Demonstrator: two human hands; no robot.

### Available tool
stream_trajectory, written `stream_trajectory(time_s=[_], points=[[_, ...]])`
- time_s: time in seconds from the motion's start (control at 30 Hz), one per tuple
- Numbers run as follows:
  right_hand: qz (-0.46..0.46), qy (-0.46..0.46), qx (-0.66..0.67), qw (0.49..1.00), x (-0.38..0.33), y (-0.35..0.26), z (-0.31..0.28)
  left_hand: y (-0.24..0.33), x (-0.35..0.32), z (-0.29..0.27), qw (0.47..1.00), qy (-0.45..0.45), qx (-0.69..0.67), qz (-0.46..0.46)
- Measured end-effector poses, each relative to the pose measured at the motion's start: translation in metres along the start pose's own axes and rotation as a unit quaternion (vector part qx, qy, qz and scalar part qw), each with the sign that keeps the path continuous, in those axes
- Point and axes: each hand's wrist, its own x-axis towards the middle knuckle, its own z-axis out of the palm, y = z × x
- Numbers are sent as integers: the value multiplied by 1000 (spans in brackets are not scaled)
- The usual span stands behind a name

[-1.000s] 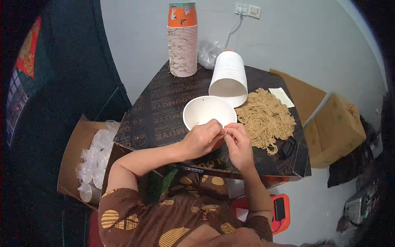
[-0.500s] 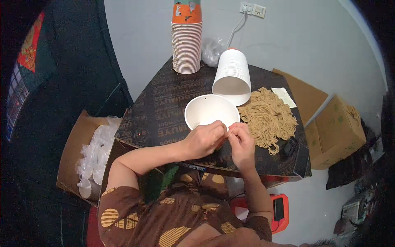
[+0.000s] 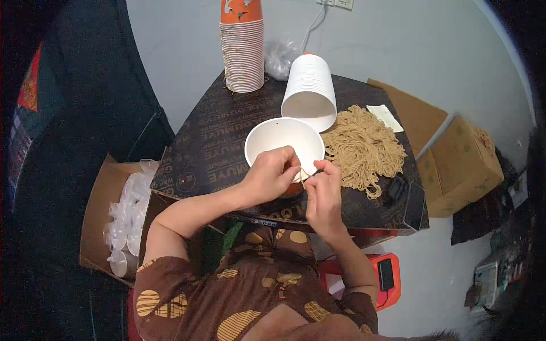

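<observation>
A white-lined paper bucket (image 3: 263,139), with some orange showing on its outside, is tilted with its mouth toward me at the table's near side. A small hole shows near its far rim. At the near rim, my left hand (image 3: 272,177) pinches a thin tan cord (image 3: 303,174). My right hand (image 3: 325,199) has its fingers closed on the cord too, just right of the left. Both hands are almost touching, and they partly hide the near rim. Right of the bucket lies a loose heap of tan cords (image 3: 367,149).
Behind the bucket, a nested stack of white buckets (image 3: 311,77) lies on its side. A tall orange-topped stack (image 3: 243,57) with cords stands at the back left. A cardboard box (image 3: 99,210) with plastic-wrapped cups is at left; another box (image 3: 466,165) is at right.
My hands have drawn slightly apart, and the cord between them now shows. My right hand has turned, its fingers rising. The whole view has shifted a little.
</observation>
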Motion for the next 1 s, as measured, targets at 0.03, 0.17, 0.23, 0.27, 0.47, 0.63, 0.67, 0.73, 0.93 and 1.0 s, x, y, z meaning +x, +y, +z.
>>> stream_trajectory(time_s=[0.03, 0.17, 0.23, 0.27, 0.47, 0.63, 0.67, 0.73, 0.93, 1.0], points=[[1, 1, -1, 1000, -1, 0, 0, -1, 1, 0, 1000, -1, 0, 1], [-71, -23, -29, 997, -5, 5, 3, -5, 4, 1, 998, 9, 53, -21], [-78, -24, -28, 996, -6, 6, 2, -4, 6, 2, 998, 17, 63, -23], [-59, -33, -13, 998, -5, 7, 1, -2, 8, 2, 997, 19, 64, -24], [-15, -38, 35, 999, -2, 9, -6, 1, 11, -1, 998, 1, 56, -34], [-24, -15, -16, 999, 3, -8, -5, -1, 10, -2, 998, 4, 44, -38], [-26, -8, -30, 999, 2, -8, -3, -2, 11, -1, 998, 1, 43, -40], [-30, -2, -44, 999, 0, -4, 0, -2, 11, -1, 998, 1, 43, -41], [-56, 36, -55, 996, 1, -2, 5, -1, 9, -2, 998, -9, 49, -36], [-53, 51, -51, 996, 4, -2, 5, 0, 7, -1, 999, -13, 45, -10]])
